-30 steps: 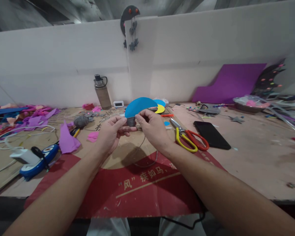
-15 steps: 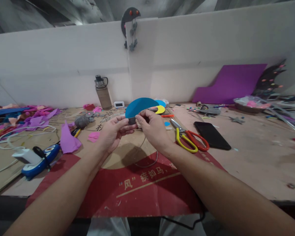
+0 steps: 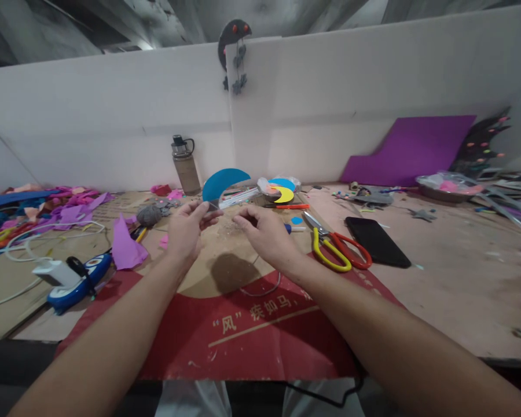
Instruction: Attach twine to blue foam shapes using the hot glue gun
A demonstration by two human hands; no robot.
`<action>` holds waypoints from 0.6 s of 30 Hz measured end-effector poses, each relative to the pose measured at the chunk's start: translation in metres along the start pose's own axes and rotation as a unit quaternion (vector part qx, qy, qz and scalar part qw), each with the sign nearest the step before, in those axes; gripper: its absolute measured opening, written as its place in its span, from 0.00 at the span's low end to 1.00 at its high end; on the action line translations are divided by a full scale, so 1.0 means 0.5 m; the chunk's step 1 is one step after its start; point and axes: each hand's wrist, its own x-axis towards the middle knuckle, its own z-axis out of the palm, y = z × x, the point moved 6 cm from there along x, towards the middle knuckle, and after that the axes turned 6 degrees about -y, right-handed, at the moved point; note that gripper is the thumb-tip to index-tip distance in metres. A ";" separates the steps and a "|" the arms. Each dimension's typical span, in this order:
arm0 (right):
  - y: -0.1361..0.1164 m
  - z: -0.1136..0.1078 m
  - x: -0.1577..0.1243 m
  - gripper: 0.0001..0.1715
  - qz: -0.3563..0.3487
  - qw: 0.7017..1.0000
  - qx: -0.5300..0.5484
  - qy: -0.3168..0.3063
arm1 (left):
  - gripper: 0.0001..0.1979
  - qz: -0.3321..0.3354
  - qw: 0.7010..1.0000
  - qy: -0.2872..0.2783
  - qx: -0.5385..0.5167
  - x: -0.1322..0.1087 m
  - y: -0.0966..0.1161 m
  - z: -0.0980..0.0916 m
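Observation:
A blue crescent-shaped piece [image 3: 224, 180] is pinched by its lower end in my left hand [image 3: 191, 225], raised above the table. To its right, my right hand [image 3: 263, 230] has thumb and fingertips drawn together, apart from the blue piece; whether anything thin is between them is too small to tell. Behind my hands lie a yellow crescent [image 3: 285, 194] and another blue piece [image 3: 282, 183]. A small blue oval [image 3: 296, 220] and scissors with yellow and red handles [image 3: 341, 249] lie to the right of my right hand.
A black phone [image 3: 377, 241] lies right of the scissors. At the back stands a bottle [image 3: 186, 174]. On the left are a blue power strip [image 3: 80, 284], a white charger with cable, and coloured scraps [image 3: 65, 211]. A purple sheet [image 3: 410, 149] leans on the wall.
The blue crescent has moved left with my left hand and now shows as a narrower shape. My right hand has come away from it, leaving a gap between my hands.

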 end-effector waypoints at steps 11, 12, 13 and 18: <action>-0.023 0.035 -0.037 0.10 -0.028 0.978 0.000 -0.208 | 0.05 0.062 0.992 0.102 -0.044 0.055 0.017 -0.089; -0.020 0.042 -0.048 0.10 -0.023 0.969 0.006 -0.247 | 0.04 0.053 0.991 0.107 -0.059 0.056 0.017 -0.092; -0.017 0.047 -0.059 0.09 -0.016 0.959 0.014 -0.283 | 0.03 0.046 0.990 0.113 -0.073 0.056 0.017 -0.094; 0.013 0.006 -0.069 0.19 0.055 0.950 -0.012 -0.307 | 0.03 0.052 0.988 0.103 -0.107 0.057 0.025 -0.088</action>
